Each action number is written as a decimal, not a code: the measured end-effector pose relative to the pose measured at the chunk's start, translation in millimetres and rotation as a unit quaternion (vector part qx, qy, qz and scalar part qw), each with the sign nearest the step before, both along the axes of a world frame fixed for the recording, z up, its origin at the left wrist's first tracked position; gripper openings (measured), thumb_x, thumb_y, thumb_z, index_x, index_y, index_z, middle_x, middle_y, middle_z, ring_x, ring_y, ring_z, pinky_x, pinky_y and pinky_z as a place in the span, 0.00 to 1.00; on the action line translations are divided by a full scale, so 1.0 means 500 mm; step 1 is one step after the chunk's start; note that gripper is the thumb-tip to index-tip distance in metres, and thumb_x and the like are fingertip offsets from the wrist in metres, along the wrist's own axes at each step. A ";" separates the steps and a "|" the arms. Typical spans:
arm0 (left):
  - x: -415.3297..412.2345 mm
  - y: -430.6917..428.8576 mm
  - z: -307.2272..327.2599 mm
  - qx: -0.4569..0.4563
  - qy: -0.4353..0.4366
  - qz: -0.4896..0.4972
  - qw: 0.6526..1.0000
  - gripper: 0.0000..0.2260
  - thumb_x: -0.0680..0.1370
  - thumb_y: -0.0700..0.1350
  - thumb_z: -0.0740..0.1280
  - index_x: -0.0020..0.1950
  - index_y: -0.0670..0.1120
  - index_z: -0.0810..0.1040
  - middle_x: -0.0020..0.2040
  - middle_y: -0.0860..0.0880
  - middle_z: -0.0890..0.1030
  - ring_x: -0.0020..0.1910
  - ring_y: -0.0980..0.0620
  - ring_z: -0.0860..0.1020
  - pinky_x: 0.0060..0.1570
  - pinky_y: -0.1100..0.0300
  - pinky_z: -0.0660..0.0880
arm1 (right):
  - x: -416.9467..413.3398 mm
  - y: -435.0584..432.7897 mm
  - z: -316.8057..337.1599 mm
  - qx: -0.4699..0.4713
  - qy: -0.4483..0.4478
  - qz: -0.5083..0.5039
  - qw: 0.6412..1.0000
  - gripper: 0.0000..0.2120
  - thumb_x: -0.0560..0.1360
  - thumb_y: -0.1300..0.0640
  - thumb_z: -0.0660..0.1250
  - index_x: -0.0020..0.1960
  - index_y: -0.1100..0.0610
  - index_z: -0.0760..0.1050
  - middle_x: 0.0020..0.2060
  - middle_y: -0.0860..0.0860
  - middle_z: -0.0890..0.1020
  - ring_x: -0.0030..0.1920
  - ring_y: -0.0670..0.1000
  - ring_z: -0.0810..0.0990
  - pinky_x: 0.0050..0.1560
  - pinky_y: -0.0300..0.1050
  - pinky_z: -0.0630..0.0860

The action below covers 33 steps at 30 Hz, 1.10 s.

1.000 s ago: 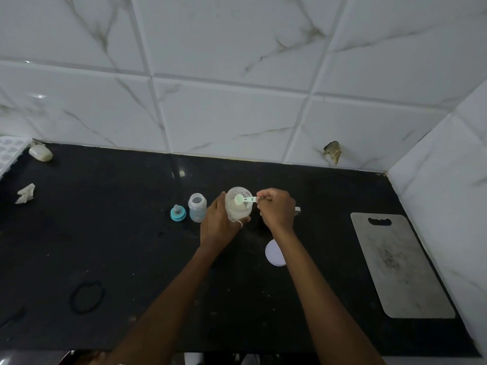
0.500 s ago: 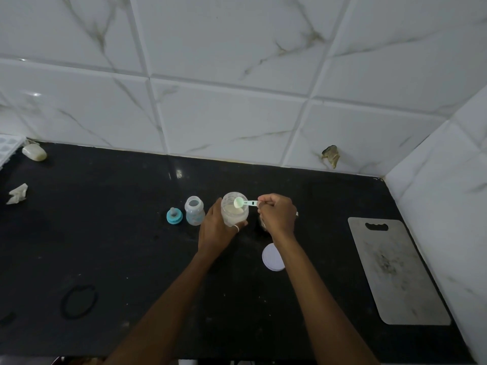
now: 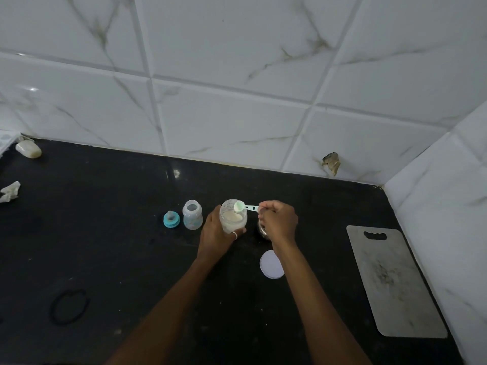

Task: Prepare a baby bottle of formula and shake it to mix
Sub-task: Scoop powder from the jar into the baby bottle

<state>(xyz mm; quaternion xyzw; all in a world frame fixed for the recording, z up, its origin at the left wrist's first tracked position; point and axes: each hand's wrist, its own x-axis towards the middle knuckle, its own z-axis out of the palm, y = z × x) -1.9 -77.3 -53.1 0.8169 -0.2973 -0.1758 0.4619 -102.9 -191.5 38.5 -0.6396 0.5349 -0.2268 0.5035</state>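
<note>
A clear jar of pale formula powder (image 3: 233, 216) stands open on the black counter (image 3: 105, 246), and my left hand (image 3: 214, 234) grips its side. My right hand (image 3: 278, 221) pinches the handle of a small green scoop (image 3: 243, 207) whose bowl sits level over the jar's mouth. Left of the jar stands the open baby bottle (image 3: 192, 214), and further left its teal nipple ring (image 3: 171, 219). The jar's white lid (image 3: 271, 264) lies flat near my right forearm.
A grey cutting board (image 3: 395, 283) lies at the right by the tiled wall. A black hair tie (image 3: 69, 306) lies front left. A crumpled tissue (image 3: 10, 191) and a pale lump (image 3: 28, 149) sit far left. A glass object (image 3: 262, 230) is half hidden under my right hand.
The scoop has stayed over the jar's mouth with both hands in the same grips; only the head camera has shifted slightly.
</note>
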 end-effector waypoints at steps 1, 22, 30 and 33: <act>0.000 -0.001 -0.003 0.003 0.003 0.001 1.000 0.38 0.66 0.52 0.80 0.72 0.52 0.67 0.68 0.53 0.74 0.68 0.56 0.71 0.63 0.63 0.66 | 0.000 0.000 0.000 0.002 0.000 0.000 1.000 0.07 0.76 0.65 0.70 0.47 0.55 0.85 0.36 0.52 0.86 0.41 0.51 0.87 0.47 0.51 0.86; 0.024 0.065 0.098 0.002 -0.128 0.067 0.990 0.40 0.74 0.55 0.75 0.78 0.44 0.59 0.79 0.46 0.61 0.80 0.49 0.56 0.73 0.53 0.64 | 0.051 0.046 0.048 -0.014 -0.057 0.028 0.998 0.10 0.74 0.65 0.69 0.43 0.51 0.84 0.35 0.49 0.86 0.41 0.49 0.86 0.49 0.51 0.85; 0.132 0.137 0.057 0.026 0.026 0.099 0.994 0.44 0.71 0.56 0.77 0.79 0.44 0.58 0.78 0.46 0.64 0.76 0.47 0.64 0.71 0.51 0.67 | 0.092 0.087 0.038 0.005 -0.073 0.051 0.996 0.09 0.75 0.64 0.70 0.44 0.53 0.85 0.35 0.48 0.87 0.39 0.48 0.86 0.49 0.48 0.85; 0.147 0.134 0.039 0.036 0.047 0.074 0.996 0.43 0.71 0.53 0.78 0.79 0.43 0.59 0.78 0.45 0.65 0.76 0.46 0.65 0.72 0.51 0.67 | 0.095 0.093 0.024 0.018 -0.065 0.048 0.997 0.08 0.75 0.64 0.69 0.46 0.54 0.86 0.37 0.48 0.87 0.40 0.48 0.86 0.49 0.46 0.84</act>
